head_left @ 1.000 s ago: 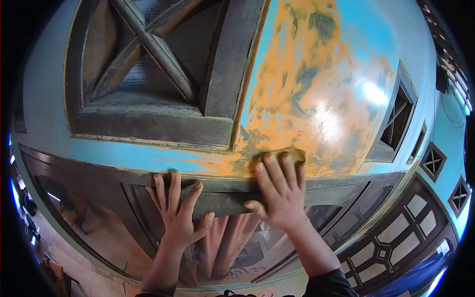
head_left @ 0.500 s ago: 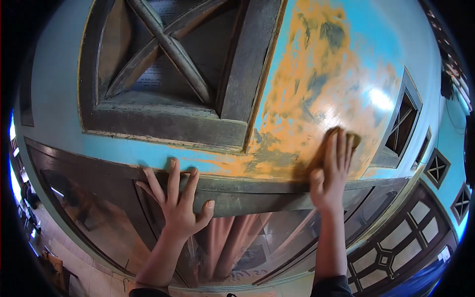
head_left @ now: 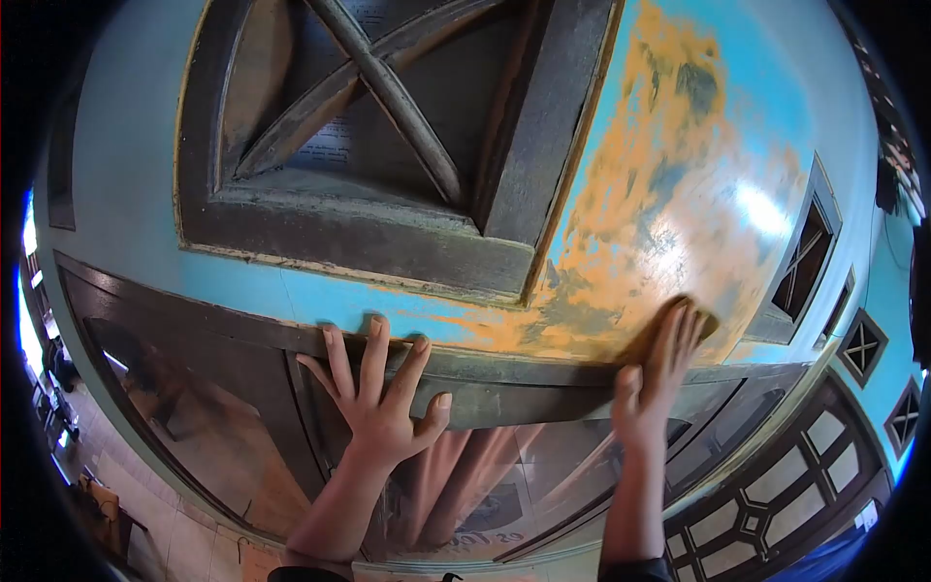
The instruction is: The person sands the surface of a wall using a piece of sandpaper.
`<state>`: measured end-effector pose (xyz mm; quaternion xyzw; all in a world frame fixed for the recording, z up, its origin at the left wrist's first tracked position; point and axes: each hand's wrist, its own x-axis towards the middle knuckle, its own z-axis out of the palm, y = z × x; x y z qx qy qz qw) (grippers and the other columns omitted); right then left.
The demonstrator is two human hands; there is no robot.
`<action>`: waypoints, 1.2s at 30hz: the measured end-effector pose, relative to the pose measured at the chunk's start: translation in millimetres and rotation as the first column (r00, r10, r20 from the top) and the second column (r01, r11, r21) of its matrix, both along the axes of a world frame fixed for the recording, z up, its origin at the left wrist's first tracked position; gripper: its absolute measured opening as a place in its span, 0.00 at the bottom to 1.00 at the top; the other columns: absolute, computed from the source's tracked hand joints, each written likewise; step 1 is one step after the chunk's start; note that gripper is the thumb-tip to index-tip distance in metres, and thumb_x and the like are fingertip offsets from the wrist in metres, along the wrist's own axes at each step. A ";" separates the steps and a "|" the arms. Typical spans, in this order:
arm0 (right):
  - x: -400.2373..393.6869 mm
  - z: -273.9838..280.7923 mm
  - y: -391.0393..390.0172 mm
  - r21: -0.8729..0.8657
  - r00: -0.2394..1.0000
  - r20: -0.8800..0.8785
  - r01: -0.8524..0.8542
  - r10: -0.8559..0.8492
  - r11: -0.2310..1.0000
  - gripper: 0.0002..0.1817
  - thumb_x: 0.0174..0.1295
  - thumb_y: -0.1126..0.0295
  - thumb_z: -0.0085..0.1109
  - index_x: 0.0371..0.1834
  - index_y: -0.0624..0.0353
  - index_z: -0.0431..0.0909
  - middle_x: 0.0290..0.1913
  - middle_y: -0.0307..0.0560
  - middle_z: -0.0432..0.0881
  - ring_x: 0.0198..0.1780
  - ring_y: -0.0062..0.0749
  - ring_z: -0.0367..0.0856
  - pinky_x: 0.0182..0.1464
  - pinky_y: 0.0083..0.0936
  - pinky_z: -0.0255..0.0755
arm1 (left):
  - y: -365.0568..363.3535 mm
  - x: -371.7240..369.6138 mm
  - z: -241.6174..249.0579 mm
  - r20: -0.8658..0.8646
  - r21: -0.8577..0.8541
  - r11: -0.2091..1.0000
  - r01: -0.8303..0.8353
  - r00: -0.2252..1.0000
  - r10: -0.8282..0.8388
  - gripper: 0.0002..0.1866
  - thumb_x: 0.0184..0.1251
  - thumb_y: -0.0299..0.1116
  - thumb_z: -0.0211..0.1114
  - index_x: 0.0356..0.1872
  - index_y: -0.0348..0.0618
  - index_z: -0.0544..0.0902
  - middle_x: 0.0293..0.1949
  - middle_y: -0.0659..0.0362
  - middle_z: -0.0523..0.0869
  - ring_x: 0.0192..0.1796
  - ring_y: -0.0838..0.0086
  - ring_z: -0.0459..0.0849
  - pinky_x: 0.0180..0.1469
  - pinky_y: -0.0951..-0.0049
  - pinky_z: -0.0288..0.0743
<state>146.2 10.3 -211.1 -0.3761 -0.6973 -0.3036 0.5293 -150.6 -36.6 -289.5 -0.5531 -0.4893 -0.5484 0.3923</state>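
Brown pad (head_left: 712, 325) sits right of centre in the frame, against the wall (head_left: 233, 281), mostly covered by the right hand (head_left: 652, 400). That hand's 4 fingers (head_left: 669, 341) lie straight and close together over it, with the thumb apart at their left; whether they grip its edge is hidden. Left of centre, the left hand (head_left: 381, 417) has all 5 fingers spread, the longer ones reaching the seam where the wall meets a dark wooden beam (head_left: 495, 369). Around the pad is an orange patch (head_left: 606, 247) with grey smears, and blue paint shows along its edges. A wooden window frame (head_left: 339, 233) with 2 crossed bars (head_left: 373, 70) fills the upper left to top centre, a printed paper (head_left: 327, 141) behind it. At the right edge are 2 diamond-shaped vents (head_left: 860, 347). Below them, at lower right, stands a door (head_left: 776, 485). A pinkish curtain (head_left: 454, 485) shows at bottom centre, and floor tiles (head_left: 184, 524) at lower left.
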 end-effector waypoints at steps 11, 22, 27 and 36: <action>-15.5 7.5 -3.8 -0.010 0.999 -0.046 0.020 -0.020 1.000 0.44 0.72 0.37 0.42 0.79 0.61 0.57 0.81 0.62 0.53 0.82 0.66 0.44 0.78 0.65 0.34 | -0.4 1.4 -0.2 0.003 0.005 1.000 0.006 1.000 -0.006 0.25 0.66 0.56 0.58 0.57 0.56 0.87 0.74 0.49 0.70 0.80 0.34 0.48 0.73 0.22 0.24; -36.0 53.2 -5.9 0.078 0.983 0.183 0.019 -0.033 0.997 0.39 0.70 0.42 0.50 0.75 0.60 0.66 0.78 0.60 0.61 0.81 0.64 0.50 0.78 0.61 0.39 | 0.3 -3.6 -5.1 -0.014 0.004 1.000 0.021 1.000 -0.021 0.25 0.66 0.55 0.58 0.57 0.56 0.86 0.73 0.49 0.70 0.80 0.35 0.48 0.73 0.22 0.25; -56.9 19.7 -16.8 0.035 0.964 0.266 0.002 -0.011 0.999 0.39 0.68 0.40 0.53 0.75 0.56 0.68 0.77 0.53 0.64 0.80 0.59 0.53 0.79 0.59 0.37 | -0.9 -1.3 -4.9 0.004 -0.004 1.000 0.030 1.000 -0.030 0.25 0.66 0.56 0.58 0.56 0.55 0.87 0.73 0.49 0.70 0.80 0.35 0.48 0.73 0.22 0.25; -53.6 49.7 -3.8 0.142 0.988 0.150 -0.040 0.018 0.989 0.35 0.67 0.50 0.56 0.73 0.57 0.70 0.76 0.57 0.67 0.80 0.62 0.54 0.78 0.59 0.40 | 0.9 -0.3 -1.8 -0.005 0.005 1.000 0.009 1.000 -0.009 0.25 0.65 0.56 0.59 0.57 0.58 0.87 0.74 0.50 0.70 0.80 0.36 0.48 0.74 0.24 0.24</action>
